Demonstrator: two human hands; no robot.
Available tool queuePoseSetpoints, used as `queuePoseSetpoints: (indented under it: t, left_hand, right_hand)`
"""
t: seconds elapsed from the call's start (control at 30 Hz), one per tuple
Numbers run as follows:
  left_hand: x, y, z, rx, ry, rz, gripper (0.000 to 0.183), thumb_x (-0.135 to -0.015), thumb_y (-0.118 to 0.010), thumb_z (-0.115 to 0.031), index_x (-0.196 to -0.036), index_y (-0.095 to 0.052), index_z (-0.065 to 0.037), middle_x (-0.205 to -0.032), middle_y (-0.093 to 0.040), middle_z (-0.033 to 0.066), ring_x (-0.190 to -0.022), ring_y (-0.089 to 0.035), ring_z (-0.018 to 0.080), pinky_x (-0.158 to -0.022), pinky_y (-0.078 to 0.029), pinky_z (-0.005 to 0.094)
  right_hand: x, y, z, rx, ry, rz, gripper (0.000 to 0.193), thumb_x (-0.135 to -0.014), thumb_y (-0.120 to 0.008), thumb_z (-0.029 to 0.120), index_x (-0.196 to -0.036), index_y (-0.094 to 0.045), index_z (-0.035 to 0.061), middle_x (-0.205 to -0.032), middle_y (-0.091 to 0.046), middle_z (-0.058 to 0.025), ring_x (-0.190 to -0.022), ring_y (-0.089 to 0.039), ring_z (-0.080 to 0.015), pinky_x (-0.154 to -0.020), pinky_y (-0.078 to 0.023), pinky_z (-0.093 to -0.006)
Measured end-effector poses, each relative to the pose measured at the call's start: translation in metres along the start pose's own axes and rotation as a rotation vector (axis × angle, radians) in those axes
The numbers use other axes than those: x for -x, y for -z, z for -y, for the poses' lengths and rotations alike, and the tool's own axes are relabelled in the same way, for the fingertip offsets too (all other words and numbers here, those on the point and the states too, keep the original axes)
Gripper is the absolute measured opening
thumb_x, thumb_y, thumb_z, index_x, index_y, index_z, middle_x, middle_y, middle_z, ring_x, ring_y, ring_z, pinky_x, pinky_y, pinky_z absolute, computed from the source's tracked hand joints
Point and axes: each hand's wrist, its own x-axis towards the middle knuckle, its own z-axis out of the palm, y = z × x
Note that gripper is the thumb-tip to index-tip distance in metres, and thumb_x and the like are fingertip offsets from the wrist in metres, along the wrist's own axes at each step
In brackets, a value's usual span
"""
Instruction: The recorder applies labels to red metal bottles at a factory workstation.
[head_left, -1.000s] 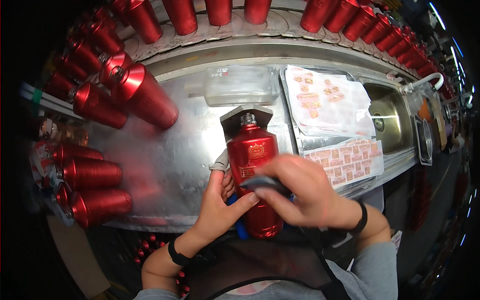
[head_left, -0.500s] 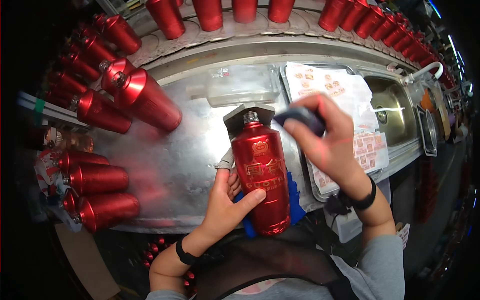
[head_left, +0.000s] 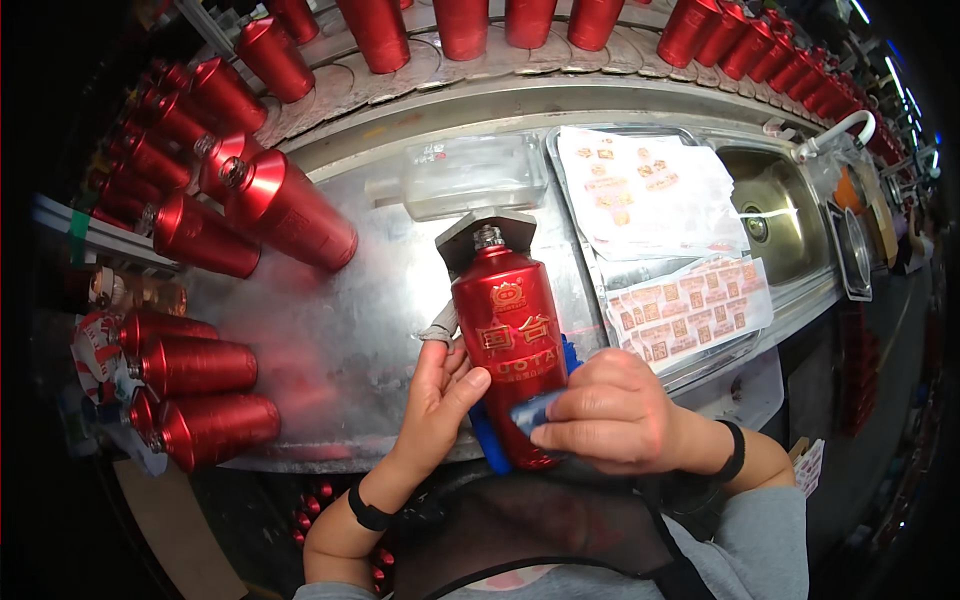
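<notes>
A shiny red bottle (head_left: 508, 310) with gold lettering lies in front of me, neck pointing away. Its neck sits at a grey angled metal bracket (head_left: 463, 243), and blue cloth (head_left: 490, 440) shows from under its lower part. My left hand (head_left: 432, 388) is closed on the bottle's left side, thumb along the edge and a grey wrap on one finger. In my right hand (head_left: 615, 415) is a small flat blue piece (head_left: 533, 412), pinched between thumb and fingers over the bottle's lower front. What exactly that piece is, I cannot make out.
Sticker sheets (head_left: 690, 312) and more white sheets (head_left: 650, 190) lie on a metal tray to the right, before a sink (head_left: 770, 205). A clear glass bottle (head_left: 475, 178) lies behind the bracket. Red bottles (head_left: 290, 210) crowd the left; others stand along the conveyor (head_left: 430, 60).
My right hand has come down from beside the bottle's neck to its lower front, bringing the blue piece along. The left thumb has slid back toward the bottle's left edge.
</notes>
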Motion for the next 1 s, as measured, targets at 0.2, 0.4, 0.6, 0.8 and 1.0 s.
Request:
queuePoseSetpoints:
  t: [0.2,0.4,0.6,0.8,1.0]
  left_hand:
    - [0.001,-0.002,-0.003,0.014,0.022,-0.02,0.067,-0.101,-0.05,-0.017,-0.156,-0.015,-0.001,-0.151,-0.039,0.0163,-0.139,-0.04,0.0211,-0.115,-0.031,0.0363]
    - [-0.004,-0.002,0.005,-0.018,-0.105,0.022,0.078,-0.1,-0.059,-0.029,-0.157,-0.012,-0.001,-0.151,-0.039,0.0167,-0.137,-0.042,0.0223,-0.115,-0.033,0.0368]
    - [-0.002,-0.014,-0.006,-0.06,0.024,-0.048,0.082,-0.094,-0.068,-0.018,-0.155,-0.015,-0.002,-0.144,-0.044,0.0193,-0.131,-0.049,0.0231,-0.111,-0.038,0.0369]
    - [-0.005,-0.008,-0.006,-0.055,0.036,-0.062,0.082,-0.093,-0.069,-0.015,-0.155,-0.015,-0.003,-0.143,-0.046,0.0194,-0.13,-0.051,0.0227,-0.11,-0.039,0.0359]
    - [-0.005,-0.011,-0.004,-0.042,0.043,-0.049,0.082,-0.094,-0.068,-0.014,-0.156,-0.014,-0.003,-0.146,-0.045,0.019,-0.132,-0.049,0.0226,-0.11,-0.039,0.0359]
  right_hand:
    - [-0.032,0.002,-0.011,0.185,-0.067,-0.158,0.027,-0.066,-0.075,0.004,-0.092,-0.074,0.0063,-0.084,-0.062,-0.0052,-0.071,-0.057,-0.0228,-0.063,-0.046,-0.0346]
    - [-0.005,-0.002,0.006,-0.216,-0.379,-0.067,0.024,-0.076,-0.08,0.012,-0.095,-0.069,0.0029,-0.082,-0.063,-0.0069,-0.07,-0.062,-0.0223,-0.062,-0.049,-0.0329]
    - [0.007,-0.026,-0.014,-0.585,-0.896,-0.455,0.026,-0.087,-0.074,0.007,-0.105,-0.055,0.0023,-0.087,-0.064,-0.0037,-0.078,-0.059,-0.0054,-0.066,-0.048,-0.0217]
    - [0.001,-0.017,-0.025,-0.647,-0.981,-0.574,0.022,-0.089,-0.07,0.003,-0.102,-0.053,0.0017,-0.087,-0.062,-0.003,-0.075,-0.059,-0.005,-0.064,-0.048,-0.0205]
    - [0.025,-0.014,-0.047,-0.533,-1.004,-0.589,0.019,-0.088,-0.07,0.001,-0.099,-0.054,0.0004,-0.09,-0.065,-0.0058,-0.079,-0.063,-0.0066,-0.064,-0.052,-0.022]
